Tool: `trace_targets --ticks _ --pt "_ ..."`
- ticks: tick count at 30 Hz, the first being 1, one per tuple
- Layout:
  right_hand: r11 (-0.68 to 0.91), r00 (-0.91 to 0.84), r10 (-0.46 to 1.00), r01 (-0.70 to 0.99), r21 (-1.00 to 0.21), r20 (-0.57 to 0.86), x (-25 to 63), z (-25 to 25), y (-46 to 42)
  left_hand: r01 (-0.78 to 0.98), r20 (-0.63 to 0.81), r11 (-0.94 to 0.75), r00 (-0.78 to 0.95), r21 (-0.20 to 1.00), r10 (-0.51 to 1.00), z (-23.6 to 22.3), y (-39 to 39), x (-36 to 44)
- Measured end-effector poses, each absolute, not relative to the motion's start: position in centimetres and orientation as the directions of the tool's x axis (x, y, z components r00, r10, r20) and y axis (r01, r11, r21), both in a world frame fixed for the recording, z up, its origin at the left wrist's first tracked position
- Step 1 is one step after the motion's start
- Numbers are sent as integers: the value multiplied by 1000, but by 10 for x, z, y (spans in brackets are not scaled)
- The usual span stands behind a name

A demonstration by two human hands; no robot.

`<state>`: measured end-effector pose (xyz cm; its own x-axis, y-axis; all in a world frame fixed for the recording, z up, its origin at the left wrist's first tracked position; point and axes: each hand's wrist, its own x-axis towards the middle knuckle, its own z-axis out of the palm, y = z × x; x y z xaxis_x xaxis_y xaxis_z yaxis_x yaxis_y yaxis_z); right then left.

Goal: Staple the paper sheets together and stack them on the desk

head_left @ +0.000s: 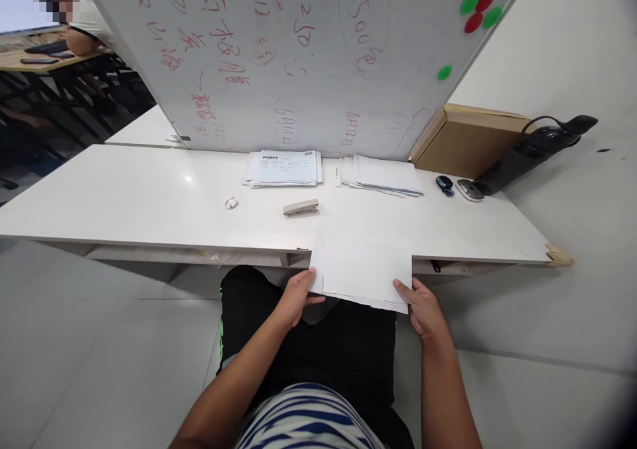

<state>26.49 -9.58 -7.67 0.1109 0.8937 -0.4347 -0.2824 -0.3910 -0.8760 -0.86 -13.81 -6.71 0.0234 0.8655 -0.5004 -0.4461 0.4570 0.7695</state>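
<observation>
Paper stack (363,270) hangs out over the counter (149,203)'s front edge, left hand (295,296) and right hand (424,308) fingers pinching it by its near corners. Probably light, floppy, slidey sheets; I'd grip both sides.

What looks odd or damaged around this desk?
The desk looks worn: its front edge has a dark, chipped-looking mark left of the held papers, and ragged tan material, perhaps tape, covers its right front corner. Farther back, the right stack has uneven sheets.
</observation>
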Motion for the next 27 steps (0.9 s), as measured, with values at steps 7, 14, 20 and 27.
trace_targets --ticks 7,14,20,27 --pt "-383 148 884 -313 -869 -444 263 -71 -101 -271 -466 449 2 851 885 -64 -133 -21" --pt "-469 102 856 -260 -844 -507 261 -71 -105 -332 -495 443 -90 833 864 -79 -129 -16" --pt "-396 229 874 -178 -901 -429 263 -86 -105 -377 -502 475 30 795 864 -71 -131 -15" --pt "-351 333 847 -233 -907 -414 275 -90 -115 -214 -425 405 -55 889 904 -78 -135 -12"
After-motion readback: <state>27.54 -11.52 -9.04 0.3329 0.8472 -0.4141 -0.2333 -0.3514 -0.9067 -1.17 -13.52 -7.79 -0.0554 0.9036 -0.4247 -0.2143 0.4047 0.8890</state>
